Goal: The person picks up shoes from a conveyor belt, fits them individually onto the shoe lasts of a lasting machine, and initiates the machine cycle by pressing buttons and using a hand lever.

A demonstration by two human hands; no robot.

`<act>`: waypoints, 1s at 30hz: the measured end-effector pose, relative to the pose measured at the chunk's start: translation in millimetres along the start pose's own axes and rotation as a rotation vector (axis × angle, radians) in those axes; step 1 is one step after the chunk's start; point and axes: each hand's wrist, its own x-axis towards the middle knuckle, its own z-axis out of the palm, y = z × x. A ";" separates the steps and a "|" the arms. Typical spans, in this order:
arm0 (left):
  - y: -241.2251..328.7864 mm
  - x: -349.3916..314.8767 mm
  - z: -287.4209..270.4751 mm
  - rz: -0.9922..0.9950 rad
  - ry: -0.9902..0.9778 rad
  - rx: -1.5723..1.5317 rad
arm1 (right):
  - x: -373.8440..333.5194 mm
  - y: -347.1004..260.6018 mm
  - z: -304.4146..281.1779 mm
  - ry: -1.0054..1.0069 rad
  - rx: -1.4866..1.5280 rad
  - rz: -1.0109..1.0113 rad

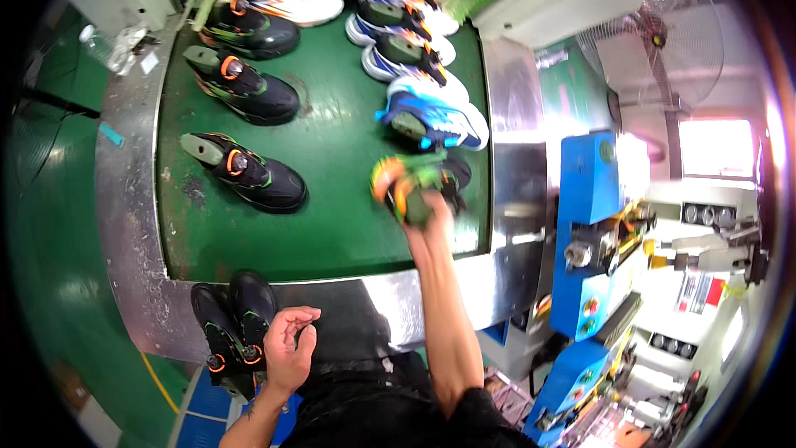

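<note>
1. The right hand (433,216) has its grip clamped on the heel end of a blurred black, green and orange shoe (405,178); the blur hides exactly where the fingertips sit.
2. That shoe is by the right edge of the green-topped counter (340,236), toward its near right corner, just beside a blue shoe (444,123).
3. The left hand (290,353) holds nothing: its fingers curl loosely, thumb apart from them.
4. It is just beside 2 black shoes (215,319) at the counter's near left corner; I cannot tell whether it touches them.
5. Near the left edge, 3 orange-trimmed shoes (269,99) form a column, toes pointing right.
</note>
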 end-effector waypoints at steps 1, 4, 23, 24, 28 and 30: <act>1.3 -1.7 -1.0 0.005 -0.041 -0.012 | -42.0 -7.9 -17.4 0.005 -0.006 -0.025; 21.4 -8.8 16.5 0.017 -0.081 -0.002 | -153.9 -31.8 -89.9 -0.031 -0.213 -0.017; -22.9 -134.1 367.3 -0.045 -0.666 -0.176 | -409.2 -169.6 -310.5 0.006 0.033 -0.522; -25.5 -125.1 390.7 0.065 -0.607 -0.192 | -411.7 -171.8 -324.0 0.068 0.116 -0.437; -11.4 -32.7 547.7 0.223 -1.046 0.110 | -422.3 -216.9 -341.2 0.267 -0.109 -0.741; -13.9 42.9 635.6 0.424 -1.103 0.371 | -419.8 -243.1 -328.1 0.233 -0.222 -0.750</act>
